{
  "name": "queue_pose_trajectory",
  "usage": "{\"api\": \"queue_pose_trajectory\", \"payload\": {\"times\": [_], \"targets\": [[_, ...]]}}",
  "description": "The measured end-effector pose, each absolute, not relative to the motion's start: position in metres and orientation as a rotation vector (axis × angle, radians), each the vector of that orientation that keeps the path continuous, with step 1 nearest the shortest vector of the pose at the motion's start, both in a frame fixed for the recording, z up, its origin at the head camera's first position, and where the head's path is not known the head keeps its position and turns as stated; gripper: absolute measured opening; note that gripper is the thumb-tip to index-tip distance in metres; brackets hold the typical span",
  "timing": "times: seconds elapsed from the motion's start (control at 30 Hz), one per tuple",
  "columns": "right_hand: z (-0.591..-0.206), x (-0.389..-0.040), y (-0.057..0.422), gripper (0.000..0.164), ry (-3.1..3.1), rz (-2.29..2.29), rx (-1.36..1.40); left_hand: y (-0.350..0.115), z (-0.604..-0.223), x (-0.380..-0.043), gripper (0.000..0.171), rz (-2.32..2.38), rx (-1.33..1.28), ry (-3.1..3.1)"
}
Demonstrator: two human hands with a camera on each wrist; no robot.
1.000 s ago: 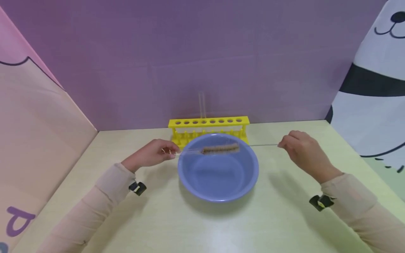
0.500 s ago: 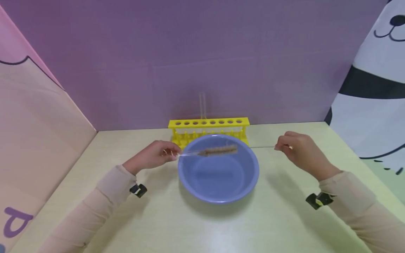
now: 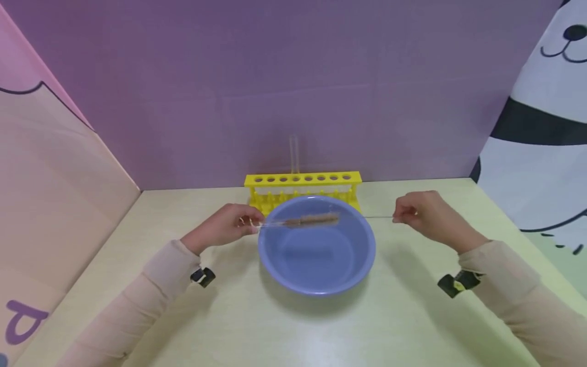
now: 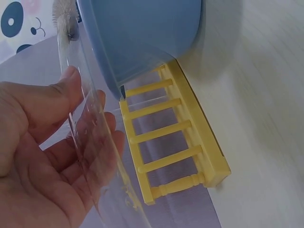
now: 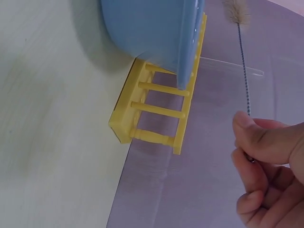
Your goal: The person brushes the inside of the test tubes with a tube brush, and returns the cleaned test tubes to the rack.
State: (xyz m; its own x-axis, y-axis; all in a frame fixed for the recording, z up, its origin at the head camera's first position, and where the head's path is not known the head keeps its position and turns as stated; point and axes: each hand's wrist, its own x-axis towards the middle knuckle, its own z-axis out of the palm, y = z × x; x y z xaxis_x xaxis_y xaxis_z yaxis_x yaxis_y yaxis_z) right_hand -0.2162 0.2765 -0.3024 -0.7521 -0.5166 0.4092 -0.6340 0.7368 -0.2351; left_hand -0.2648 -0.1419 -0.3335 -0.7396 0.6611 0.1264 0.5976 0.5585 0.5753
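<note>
My left hand (image 3: 222,226) grips a clear glass test tube (image 4: 95,142) between thumb and fingers, lying nearly level over the left rim of a blue plastic basin (image 3: 316,285). On the right, my right hand (image 3: 424,216) pinches the twisted-wire handle of a test tube brush (image 5: 244,66) between thumb and forefinger. The brush's tan bristles (image 3: 316,219) sit above the basin, their left part inside the tube's mouth. Small droplets cling to the glass in the left wrist view.
Behind the basin stands a yellow test tube rack (image 3: 302,178) with a row of holes. One clear test tube (image 3: 294,153) rises upright from it. A purple backdrop (image 3: 293,92) closes off the rear of the pale wooden table (image 3: 312,336).
My right hand has moved left, carrying the brush, so the bristles have slid further left into the test tube. The left hand stays nearly in place; basin and rack have not moved.
</note>
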Motion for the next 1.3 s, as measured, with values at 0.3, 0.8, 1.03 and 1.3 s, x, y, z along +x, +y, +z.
{"api": "queue_pose_trajectory", "payload": {"times": [0.3,0.8,1.03,1.3], "targets": [[-0.293,-0.223,0.274,0.024,-2.864,0.642,0.832,-0.140,-0.335,-0.266,0.023,0.924,1.072,2.682],[-0.288,-0.230,0.269,0.016,-3.021,0.755,0.823,-0.139,-0.335,-0.267,0.022,0.914,1.081,2.693],[-0.286,-0.232,0.264,0.015,-3.047,0.775,0.797,-0.137,-0.335,-0.268,0.022,0.919,1.089,2.689],[-0.289,-0.231,0.255,0.017,-3.037,0.706,0.762,-0.137,-0.335,-0.268,0.023,0.924,1.107,2.678]]}}
